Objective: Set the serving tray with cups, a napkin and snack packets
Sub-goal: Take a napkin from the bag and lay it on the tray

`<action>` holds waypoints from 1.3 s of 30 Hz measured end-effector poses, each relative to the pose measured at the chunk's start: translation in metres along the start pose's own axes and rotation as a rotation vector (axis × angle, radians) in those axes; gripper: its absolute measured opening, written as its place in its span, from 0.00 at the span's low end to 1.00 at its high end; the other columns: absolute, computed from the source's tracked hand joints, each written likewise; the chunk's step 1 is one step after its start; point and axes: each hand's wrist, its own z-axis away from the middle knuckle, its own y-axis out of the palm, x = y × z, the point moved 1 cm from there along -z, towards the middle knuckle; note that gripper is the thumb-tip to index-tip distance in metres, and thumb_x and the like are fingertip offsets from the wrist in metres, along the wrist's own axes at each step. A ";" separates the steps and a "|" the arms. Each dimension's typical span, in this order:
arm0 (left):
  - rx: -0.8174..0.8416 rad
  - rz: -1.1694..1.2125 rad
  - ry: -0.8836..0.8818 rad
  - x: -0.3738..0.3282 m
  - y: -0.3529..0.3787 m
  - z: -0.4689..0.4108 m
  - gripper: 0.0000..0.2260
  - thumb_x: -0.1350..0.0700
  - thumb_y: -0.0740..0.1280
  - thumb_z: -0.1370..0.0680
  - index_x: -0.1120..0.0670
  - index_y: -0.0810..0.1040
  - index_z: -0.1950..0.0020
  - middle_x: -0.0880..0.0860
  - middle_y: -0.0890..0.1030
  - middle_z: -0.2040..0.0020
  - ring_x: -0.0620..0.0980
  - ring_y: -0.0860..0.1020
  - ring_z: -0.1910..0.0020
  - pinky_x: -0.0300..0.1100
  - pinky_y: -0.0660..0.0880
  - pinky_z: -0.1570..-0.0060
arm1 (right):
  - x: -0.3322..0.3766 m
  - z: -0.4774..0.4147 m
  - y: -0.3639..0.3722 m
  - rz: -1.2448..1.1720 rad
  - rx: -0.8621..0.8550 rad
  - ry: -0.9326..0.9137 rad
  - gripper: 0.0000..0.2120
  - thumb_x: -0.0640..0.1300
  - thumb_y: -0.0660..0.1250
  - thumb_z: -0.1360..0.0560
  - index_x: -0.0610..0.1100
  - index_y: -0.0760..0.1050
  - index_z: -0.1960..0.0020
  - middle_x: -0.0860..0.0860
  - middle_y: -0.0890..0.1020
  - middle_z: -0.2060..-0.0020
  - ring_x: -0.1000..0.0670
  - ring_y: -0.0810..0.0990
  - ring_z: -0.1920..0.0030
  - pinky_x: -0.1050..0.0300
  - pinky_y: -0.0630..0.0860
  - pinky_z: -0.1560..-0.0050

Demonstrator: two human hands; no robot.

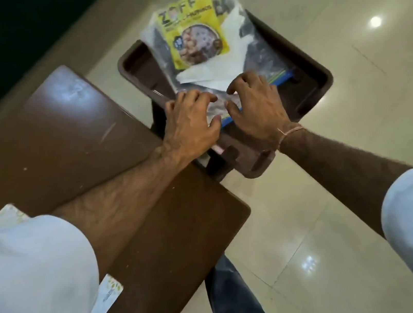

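A dark brown serving tray (317, 76) hangs over the floor past the table's edge. In it lie a clear zip bag (256, 48) with a blue seal, a yellow snack packet (191, 34) and a white napkin (216, 71), all blurred. My left hand (189, 123) and my right hand (259, 104) sit side by side at the tray's near end, fingers curled down onto the clear bag's near edge. Whether they grip the bag or only press on it is unclear. No cups are visible.
A brown table (62, 141) fills the left and centre. A white printed card (106, 302) lies near its front edge, partly under my left sleeve. Glossy cream floor tiles (366, 185) spread to the right. My leg in jeans (233, 301) shows below.
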 end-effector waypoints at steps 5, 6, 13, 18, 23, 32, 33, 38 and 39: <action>0.120 -0.090 0.061 -0.031 0.036 -0.037 0.22 0.44 0.67 0.28 0.50 0.77 0.36 0.53 0.77 0.41 0.56 0.73 0.39 0.52 0.64 0.42 | -0.054 0.004 0.002 -0.039 -0.018 0.163 0.13 0.49 0.63 0.24 0.45 0.75 0.41 0.43 0.74 0.40 0.40 0.73 0.40 0.43 0.71 0.43; 0.151 -0.104 0.056 -0.033 0.041 -0.042 0.23 0.44 0.69 0.28 0.50 0.76 0.35 0.54 0.77 0.41 0.57 0.73 0.39 0.52 0.64 0.42 | -0.060 0.005 0.003 -0.057 -0.013 0.189 0.13 0.49 0.63 0.24 0.45 0.75 0.42 0.43 0.75 0.41 0.39 0.73 0.41 0.43 0.72 0.42; 0.173 -0.157 0.053 -0.036 0.055 -0.055 0.11 0.54 0.68 0.27 0.58 0.77 0.48 0.60 0.76 0.47 0.62 0.73 0.46 0.55 0.71 0.46 | -0.079 0.003 0.015 -0.439 -0.002 0.450 0.08 0.44 0.65 0.25 0.44 0.79 0.48 0.45 0.83 0.50 0.43 0.81 0.47 0.50 0.75 0.41; -0.024 0.112 -0.108 -0.038 0.050 -0.056 0.06 0.59 0.63 0.25 0.61 0.76 0.53 0.59 0.79 0.54 0.58 0.76 0.54 0.51 0.71 0.53 | -0.068 0.001 0.023 -0.741 -0.054 0.665 0.05 0.44 0.68 0.25 0.46 0.82 0.53 0.49 0.87 0.57 0.48 0.85 0.55 0.50 0.81 0.46; -0.228 0.273 -0.087 -0.042 0.040 -0.050 0.06 0.58 0.64 0.23 0.61 0.73 0.52 0.55 0.75 0.56 0.51 0.72 0.57 0.42 0.68 0.58 | -0.041 -0.019 0.021 -1.407 -0.227 0.752 0.04 0.36 0.67 0.22 0.41 0.79 0.54 0.44 0.83 0.64 0.52 0.81 0.70 0.58 0.79 0.67; -0.419 0.379 -0.156 -0.044 0.022 -0.051 0.06 0.58 0.64 0.21 0.61 0.73 0.49 0.54 0.73 0.53 0.46 0.70 0.56 0.31 0.65 0.57 | -0.014 -0.039 -0.002 -1.149 -0.604 0.815 0.08 0.46 0.70 0.28 0.46 0.76 0.63 0.48 0.83 0.68 0.44 0.83 0.67 0.47 0.82 0.62; -0.426 0.381 -0.146 -0.044 0.021 -0.051 0.06 0.58 0.63 0.20 0.61 0.73 0.49 0.53 0.73 0.53 0.46 0.69 0.56 0.30 0.65 0.57 | -0.010 -0.037 -0.001 -1.188 -0.561 0.762 0.09 0.46 0.69 0.27 0.44 0.77 0.64 0.48 0.83 0.69 0.45 0.83 0.70 0.50 0.82 0.66; -0.459 0.396 -0.098 -0.053 0.020 -0.047 0.05 0.59 0.63 0.20 0.61 0.72 0.49 0.54 0.72 0.54 0.47 0.70 0.56 0.31 0.65 0.57 | -0.007 -0.039 0.023 -1.028 -0.158 0.812 0.14 0.41 0.66 0.25 0.44 0.82 0.41 0.46 0.86 0.47 0.45 0.84 0.44 0.48 0.79 0.40; -0.462 0.403 -0.090 -0.055 0.019 -0.045 0.05 0.59 0.63 0.20 0.61 0.72 0.49 0.55 0.73 0.54 0.47 0.70 0.55 0.30 0.65 0.57 | -0.007 -0.043 0.025 -1.025 -0.148 0.794 0.17 0.41 0.67 0.25 0.45 0.80 0.37 0.47 0.85 0.44 0.46 0.82 0.42 0.50 0.78 0.38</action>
